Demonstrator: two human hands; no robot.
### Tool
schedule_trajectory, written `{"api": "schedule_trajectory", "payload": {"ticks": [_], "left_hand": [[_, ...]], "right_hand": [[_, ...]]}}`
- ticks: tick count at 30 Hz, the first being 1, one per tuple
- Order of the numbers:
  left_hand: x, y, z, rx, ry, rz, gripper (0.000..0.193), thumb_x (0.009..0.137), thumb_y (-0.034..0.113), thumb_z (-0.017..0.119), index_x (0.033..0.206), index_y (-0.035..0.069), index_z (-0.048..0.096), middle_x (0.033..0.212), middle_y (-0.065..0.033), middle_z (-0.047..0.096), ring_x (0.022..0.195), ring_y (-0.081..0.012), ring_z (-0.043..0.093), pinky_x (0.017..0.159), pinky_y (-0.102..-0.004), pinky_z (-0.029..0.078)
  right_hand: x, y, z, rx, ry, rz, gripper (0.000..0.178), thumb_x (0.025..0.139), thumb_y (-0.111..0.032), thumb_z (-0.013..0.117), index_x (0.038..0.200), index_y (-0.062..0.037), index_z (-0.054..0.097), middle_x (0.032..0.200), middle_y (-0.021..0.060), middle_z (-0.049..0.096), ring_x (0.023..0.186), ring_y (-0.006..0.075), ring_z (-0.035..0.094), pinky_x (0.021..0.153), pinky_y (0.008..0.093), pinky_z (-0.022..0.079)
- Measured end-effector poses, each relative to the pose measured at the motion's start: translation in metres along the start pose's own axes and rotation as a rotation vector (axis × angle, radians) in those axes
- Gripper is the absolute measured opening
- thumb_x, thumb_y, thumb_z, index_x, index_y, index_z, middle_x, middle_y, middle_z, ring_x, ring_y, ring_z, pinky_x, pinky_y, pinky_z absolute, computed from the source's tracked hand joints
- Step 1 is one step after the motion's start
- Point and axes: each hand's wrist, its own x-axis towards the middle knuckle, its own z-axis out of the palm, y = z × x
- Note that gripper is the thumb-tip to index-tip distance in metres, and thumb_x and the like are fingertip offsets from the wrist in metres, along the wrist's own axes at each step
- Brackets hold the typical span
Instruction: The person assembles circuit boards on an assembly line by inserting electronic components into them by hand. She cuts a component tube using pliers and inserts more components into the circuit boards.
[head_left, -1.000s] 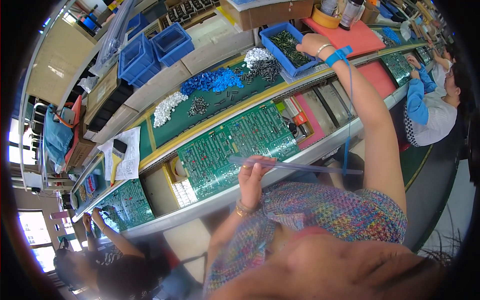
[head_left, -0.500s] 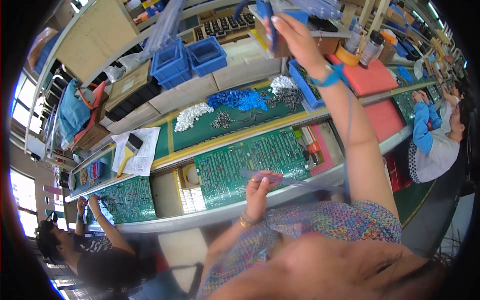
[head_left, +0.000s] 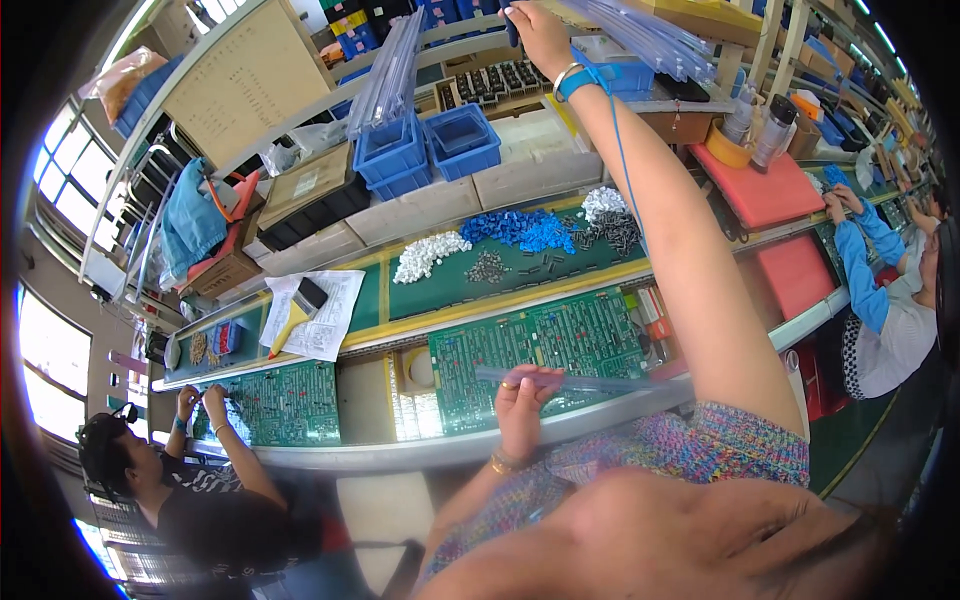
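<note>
My left hand (head_left: 518, 412) is closed round one end of a clear plastic tube (head_left: 610, 384), held low above the front edge of a large green circuit board (head_left: 480, 350). The tube points right, toward my right upper arm. High over the back shelf, my right hand (head_left: 540, 38) is raised at full reach. Its fingers close on a narrow dark blue piece (head_left: 509, 24), cut by the picture's top edge; its kind I cannot make out. A blue wrist strap (head_left: 588, 80) with a cord circles my right wrist.
Behind the board lie piles of white parts (head_left: 430, 255), blue parts (head_left: 520, 230) and dark parts (head_left: 610, 235). Blue bins (head_left: 465, 140) and bundled clear tubes (head_left: 385, 75) stand farther back. A brush (head_left: 295, 318) lies on paper at left. Co-workers sit on both sides.
My right hand has moved left and up with the dark blue piece. The left hand keeps hold of the clear tube. The whole view has shifted, moving the bench rightward and down in the picture.
</note>
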Motion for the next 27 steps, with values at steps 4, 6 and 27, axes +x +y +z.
{"api": "schedule_trajectory", "payload": {"ticks": [4, 6, 27], "left_hand": [[0.002, -0.005, 0.002, -0.015, -0.024, 0.009, 0.019, 0.095, 0.010, 0.043, 0.110, 0.001, 0.051, 0.105, -0.0152, 0.060, 0.103, -0.0313, 0.059, 0.090, -0.0417, 0.049], [-0.001, -0.006, 0.001, -0.018, -0.016, -0.007, 0.019, 0.095, 0.011, 0.044, 0.110, 0.001, 0.051, 0.105, -0.0150, 0.060, 0.103, -0.0313, 0.059, 0.090, -0.0422, 0.048], [0.000, -0.029, 0.017, 0.009, -0.080, -0.202, 0.022, 0.095, 0.017, 0.046, 0.110, 0.002, 0.051, 0.103, -0.0131, 0.060, 0.098, -0.0305, 0.061, 0.085, -0.0393, 0.051]], "right_hand": [[-0.012, 0.026, 0.001, -0.055, -0.055, 0.104, 0.026, 0.088, -0.030, 0.051, 0.090, -0.0085, 0.065, 0.083, 0.0133, 0.064, 0.075, 0.0345, 0.060, 0.065, 0.0409, 0.046], [-0.029, 0.034, -0.001, -0.262, -0.204, 0.312, 0.028, 0.087, -0.032, 0.051, 0.085, -0.0081, 0.065, 0.081, 0.0152, 0.063, 0.077, 0.0362, 0.059, 0.065, 0.0440, 0.045], [-0.212, 0.075, -0.258, -0.298, -0.957, 0.421, 0.009, 0.078, -0.008, 0.062, 0.086, -0.0047, 0.062, 0.084, 0.0094, 0.062, 0.079, 0.0264, 0.060, 0.071, 0.0348, 0.047]]}}
